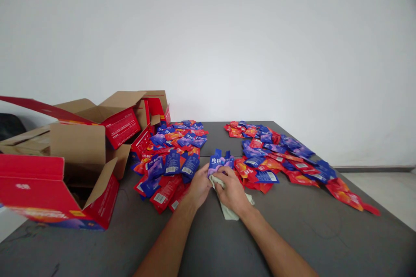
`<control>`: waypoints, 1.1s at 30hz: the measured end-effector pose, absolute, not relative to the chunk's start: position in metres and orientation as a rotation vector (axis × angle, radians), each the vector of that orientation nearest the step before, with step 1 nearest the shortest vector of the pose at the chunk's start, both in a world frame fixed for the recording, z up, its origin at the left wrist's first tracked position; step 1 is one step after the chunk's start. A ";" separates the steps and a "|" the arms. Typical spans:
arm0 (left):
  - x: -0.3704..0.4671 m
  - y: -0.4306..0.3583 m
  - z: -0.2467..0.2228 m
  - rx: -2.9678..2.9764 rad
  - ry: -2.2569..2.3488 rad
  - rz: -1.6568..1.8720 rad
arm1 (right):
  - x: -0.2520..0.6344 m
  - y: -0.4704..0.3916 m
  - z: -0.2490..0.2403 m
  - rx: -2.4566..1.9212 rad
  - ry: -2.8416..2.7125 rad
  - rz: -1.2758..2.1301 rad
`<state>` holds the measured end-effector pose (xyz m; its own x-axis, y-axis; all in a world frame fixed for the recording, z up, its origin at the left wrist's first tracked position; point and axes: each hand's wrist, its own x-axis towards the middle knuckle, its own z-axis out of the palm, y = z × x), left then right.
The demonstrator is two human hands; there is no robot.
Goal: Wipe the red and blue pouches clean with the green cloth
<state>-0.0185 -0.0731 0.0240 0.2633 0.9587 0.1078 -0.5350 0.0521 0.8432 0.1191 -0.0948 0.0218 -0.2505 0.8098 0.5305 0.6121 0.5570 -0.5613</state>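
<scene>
In the middle of the table, my left hand (pixel 200 185) grips a blue pouch (pixel 217 162) by its left side. Purple artwork and white characters show on the pouch, and its top end points away from me. My right hand (pixel 231 189) is closed on a pale green cloth (pixel 230 213), pressed against the lower part of the pouch. The cloth hangs down below my right hand onto the table. Part of the pouch is hidden behind my fingers and the cloth.
A pile of red and blue pouches (pixel 172 162) lies left of my hands. More pouches (pixel 269 156) spread along the right side of the dark table (pixel 312 242). Open red cardboard boxes (pixel 107 207) stand at the left. A white wall (pixel 221 43) rises behind the table.
</scene>
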 end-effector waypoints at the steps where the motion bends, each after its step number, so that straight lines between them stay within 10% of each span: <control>1: -0.018 -0.076 0.028 0.941 0.565 1.213 | 0.120 -0.094 0.022 -1.151 -1.946 0.296; 33: -0.020 -0.071 0.033 0.745 0.745 1.451 | 0.127 -0.092 0.039 -1.144 -1.591 0.230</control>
<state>-0.0197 -0.0713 0.0331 -0.0104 0.9999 0.0049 -0.5785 -0.0100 0.8156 0.1266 -0.0925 0.0390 0.0767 0.7579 0.6478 0.5431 0.5131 -0.6647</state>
